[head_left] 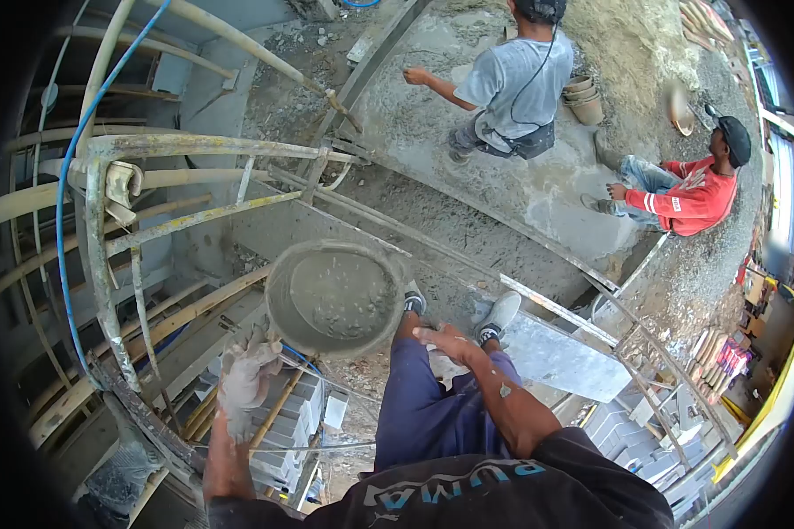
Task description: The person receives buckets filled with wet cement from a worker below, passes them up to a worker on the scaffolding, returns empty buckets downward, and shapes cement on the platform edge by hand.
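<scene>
A round bucket [335, 298] holding wet grey mortar is at the centre left, its open top toward me. My left hand [249, 375], coated in grey mortar, is beside the bucket's lower left edge with its fingers apart; whether the fingertips touch the bucket is unclear. Over my thighs, to the bucket's lower right, my right hand [445, 341] is empty, with its fingers loosely stretched to the left. My shoes [500, 316] show just beyond the hands.
Bamboo and metal scaffolding [176, 145] rises on the left. A person in a grey shirt [520, 84] stands on the wet concrete beyond a long board, near stacked buckets [582, 99]. Another person in a red top [692, 198] sits at the right. A metal sheet [565, 357] lies by my feet.
</scene>
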The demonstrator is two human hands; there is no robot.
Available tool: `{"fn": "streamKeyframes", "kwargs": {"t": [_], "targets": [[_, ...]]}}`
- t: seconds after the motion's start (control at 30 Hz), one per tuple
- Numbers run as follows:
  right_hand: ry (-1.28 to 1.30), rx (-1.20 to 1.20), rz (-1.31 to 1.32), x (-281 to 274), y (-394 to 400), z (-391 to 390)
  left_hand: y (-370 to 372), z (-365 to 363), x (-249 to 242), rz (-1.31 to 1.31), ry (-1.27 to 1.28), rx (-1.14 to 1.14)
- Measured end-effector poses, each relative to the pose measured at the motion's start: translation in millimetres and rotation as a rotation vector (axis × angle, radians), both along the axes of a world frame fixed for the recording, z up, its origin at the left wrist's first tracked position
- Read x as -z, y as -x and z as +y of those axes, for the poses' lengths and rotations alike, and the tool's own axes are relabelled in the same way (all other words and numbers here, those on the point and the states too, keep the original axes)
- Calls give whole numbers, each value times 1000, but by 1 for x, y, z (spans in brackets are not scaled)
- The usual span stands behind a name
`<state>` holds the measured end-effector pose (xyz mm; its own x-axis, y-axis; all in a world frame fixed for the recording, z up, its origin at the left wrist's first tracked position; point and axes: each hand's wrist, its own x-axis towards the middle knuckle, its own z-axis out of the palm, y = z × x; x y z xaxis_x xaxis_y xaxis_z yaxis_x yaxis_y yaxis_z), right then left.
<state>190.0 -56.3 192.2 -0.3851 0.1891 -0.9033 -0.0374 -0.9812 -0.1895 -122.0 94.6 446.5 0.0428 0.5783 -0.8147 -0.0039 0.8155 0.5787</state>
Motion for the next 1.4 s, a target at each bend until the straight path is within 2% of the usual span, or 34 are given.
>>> {"fn": "streamKeyframes", "kwargs": {"t": [0.07, 0.13, 0.2, 0.33, 0.37, 0.4, 0.43, 0.5, 0.6, 0.67, 0.73, 0.8, 0.9, 1.0, 1.07, 1.13, 1.2, 1.27, 1.3, 1.33, 1.37, 1.4], "targets": [[-212, 102, 436, -9, 19, -24, -20, -16, -98, 22, -95, -176], [8, 164, 528, -63, 43, -18, -26, -47, -186, 0, -261, -289], [3, 142, 861, -149, 43, 4, -37, -78, -275, 6, -421, -387], [-182, 117, 1116, -271, 72, 21, -9, -138, -423, -10, -739, -368], [-208, 100, 1160, -299, 83, 25, -1, -149, -457, 31, -823, -464], [-240, 83, 1202, -323, 94, 31, 69, -162, -493, 85, -925, -274], [-277, 59, 1262, -348, 105, 37, 81, -173, -515, 159, -981, -279], [-321, -33, 1356, -391, 128, 50, 69, -181, -506, 319, -1034, -354], [-405, -153, 1352, -453, 170, 61, 29, -180, -424, 560, -967, -435], [-677, -173, 1313, -509, 165, 61, 14, -182, -370, 703, -897, -446], [-826, -249, 1211, -525, 185, 58, 3, -189, -352, 814, -861, -414], [-905, -291, 1154, -527, 187, 49, -5, -192, -360, 949, -871, -367], [-850, -336, 1151, -506, 149, 37, -20, -186, -412, 1256, -967, -242], [-806, -406, 1012, -454, 120, 32, -56, -169, -505, 1561, -1156, -26], [-815, -443, 815, -415, 96, 31, -88, -157, -551, 1659, -1254, 130], [-810, -418, 639, -376, 61, 27, -118, -143, -566, 1662, -1309, 318], [-805, -423, 427, -340, 20, 24, -141, -127, -540, 1512, -1236, 538], [-910, -454, 111, -281, -11, 17, -151, -120, -469, 1128, -1074, 649], [-935, -434, -68, -241, -24, 9, -148, -115, -427, 913, -919, 580], [-795, -515, -146, -242, -57, 7, -151, -111, -384, 864, -873, 513], [-898, -416, -271, -205, -75, -6, -141, -105, -339, 826, -782, 502], [-926, -306, -568, -173, -93, -27, -128, -103, -287, 818, -763, 493]]}}
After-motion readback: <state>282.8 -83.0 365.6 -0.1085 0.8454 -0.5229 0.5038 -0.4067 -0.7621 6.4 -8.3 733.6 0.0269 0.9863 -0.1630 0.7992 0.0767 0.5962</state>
